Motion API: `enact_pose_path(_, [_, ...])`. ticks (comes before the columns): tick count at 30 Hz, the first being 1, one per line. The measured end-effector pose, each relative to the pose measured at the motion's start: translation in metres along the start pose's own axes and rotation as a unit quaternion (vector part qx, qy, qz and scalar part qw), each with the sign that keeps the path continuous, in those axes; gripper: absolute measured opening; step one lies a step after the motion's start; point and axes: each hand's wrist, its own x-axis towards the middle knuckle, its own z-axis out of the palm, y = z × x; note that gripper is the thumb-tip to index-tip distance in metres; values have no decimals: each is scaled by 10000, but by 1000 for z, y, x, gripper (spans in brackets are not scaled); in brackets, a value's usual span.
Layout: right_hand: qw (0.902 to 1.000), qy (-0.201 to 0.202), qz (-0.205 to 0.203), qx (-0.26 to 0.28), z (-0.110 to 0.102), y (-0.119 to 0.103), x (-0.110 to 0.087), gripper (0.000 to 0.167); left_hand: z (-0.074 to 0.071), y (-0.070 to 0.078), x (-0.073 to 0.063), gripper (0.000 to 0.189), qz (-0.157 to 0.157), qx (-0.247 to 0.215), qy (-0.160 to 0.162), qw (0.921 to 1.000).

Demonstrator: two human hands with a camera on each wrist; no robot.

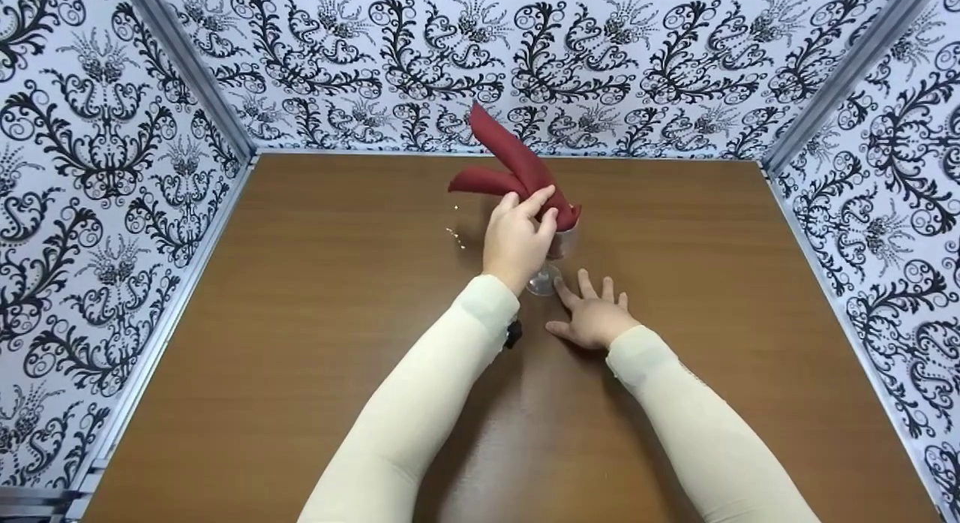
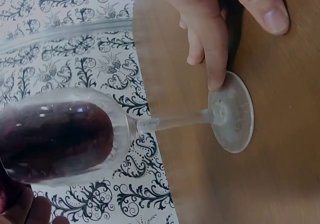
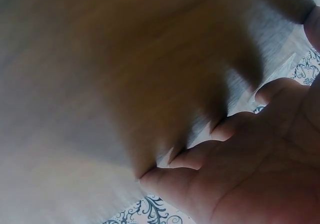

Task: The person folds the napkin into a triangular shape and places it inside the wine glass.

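Observation:
A stemmed wine glass [image 2: 60, 134] stands upright on the table, with a folded dark red cloth napkin [image 1: 517, 155] stuffed into its bowl. Two rolled ends of the napkin rise out of the glass towards the upper left. My left hand [image 1: 517, 234] holds the napkin at the glass's rim, and part of the bowl is hidden behind it. Lower down, my right hand [image 1: 596, 317] lies with its fingers spread on the tabletop. Its index fingertip presses on the glass's round foot [image 2: 232, 114].
The brown wooden table [image 1: 337, 343] is enclosed by walls [image 1: 465, 65] covered in black-and-white scrollwork. Several small bright specks [image 1: 456, 238] show on the tabletop left of the glass. A small black device [image 1: 514, 334] sits under the left wrist.

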Motion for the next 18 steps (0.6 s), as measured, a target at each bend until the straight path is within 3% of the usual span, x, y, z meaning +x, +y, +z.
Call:
enact_pose_path(9, [10000, 15, 0, 4, -1, 0, 0, 90, 7, 1, -2, 34, 11, 257, 45, 9997])
enact_pose_path(18, [10000, 57, 1, -71, 1, 1, 2, 89, 0, 0, -5, 38, 43, 403, -109, 9991])
